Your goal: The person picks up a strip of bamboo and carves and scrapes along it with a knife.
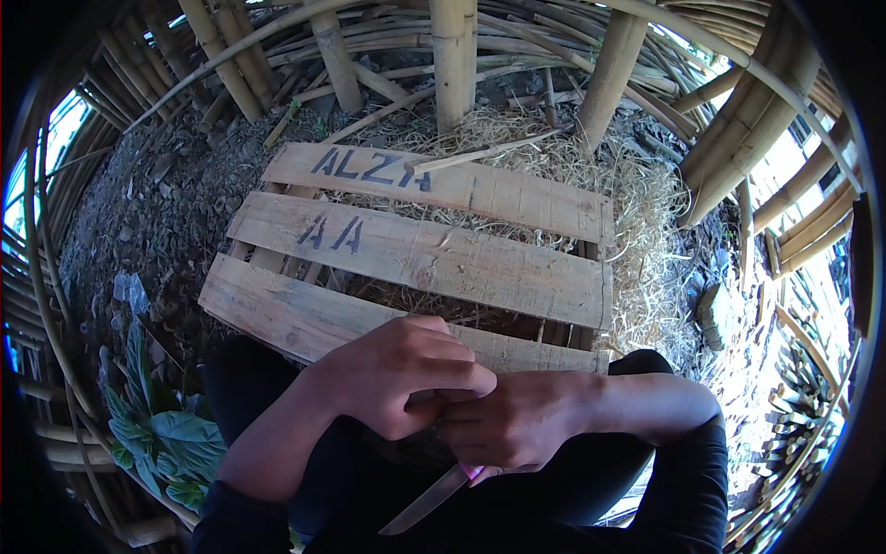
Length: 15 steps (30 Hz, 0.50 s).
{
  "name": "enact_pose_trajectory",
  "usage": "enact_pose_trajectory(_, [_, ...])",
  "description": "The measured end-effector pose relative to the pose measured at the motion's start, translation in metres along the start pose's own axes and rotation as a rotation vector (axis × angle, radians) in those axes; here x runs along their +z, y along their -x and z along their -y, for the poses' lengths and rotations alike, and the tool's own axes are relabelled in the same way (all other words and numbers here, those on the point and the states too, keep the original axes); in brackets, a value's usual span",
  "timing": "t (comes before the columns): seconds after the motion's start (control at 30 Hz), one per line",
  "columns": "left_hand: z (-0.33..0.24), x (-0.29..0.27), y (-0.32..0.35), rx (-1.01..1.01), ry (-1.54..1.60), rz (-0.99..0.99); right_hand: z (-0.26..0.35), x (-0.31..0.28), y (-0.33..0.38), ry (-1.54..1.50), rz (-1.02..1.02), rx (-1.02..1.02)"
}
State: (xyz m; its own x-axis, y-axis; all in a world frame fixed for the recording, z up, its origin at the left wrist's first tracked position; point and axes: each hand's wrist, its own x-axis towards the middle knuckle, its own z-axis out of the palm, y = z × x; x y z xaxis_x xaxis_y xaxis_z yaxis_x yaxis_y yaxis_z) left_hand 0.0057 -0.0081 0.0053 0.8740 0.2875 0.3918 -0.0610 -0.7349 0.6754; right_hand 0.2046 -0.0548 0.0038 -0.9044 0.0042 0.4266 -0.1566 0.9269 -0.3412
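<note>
Above my lap, my right hand (521,420) is closed round the pink handle of a knife (426,501). The knife's bare blade slants down and to the left, in front of my dark trousers. My left hand (406,369) meets the right one, its fingers curled in against the right hand's fingers. Whatever the left fingers may pinch is hidden between the two hands. Just beyond them lies a slatted wooden crate (443,254) with dark stencilled marks. Along its far slat rests a thin split bamboo strip (489,150).
Pale curled shavings (641,231) cover the ground beyond and right of the crate. Thick upright bamboo poles (449,65) stand at the back. A leafy green plant (171,439) grows at the lower left, and a stack of cut sticks (798,415) lies at the right.
</note>
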Motion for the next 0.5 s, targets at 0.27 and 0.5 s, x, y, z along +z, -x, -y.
enact_pose_trajectory(0.27, [-0.0004, 0.0024, 0.0021, -0.010, 0.026, -0.055, -0.0008, 0.0002, -0.0009, -0.044, -0.028, 0.010])
enact_pose_trajectory(0.5, [0.0002, -0.0008, 0.0025, 0.016, -0.038, 0.010, 0.0012, -0.0020, 0.0032, -0.106, 0.064, 0.065])
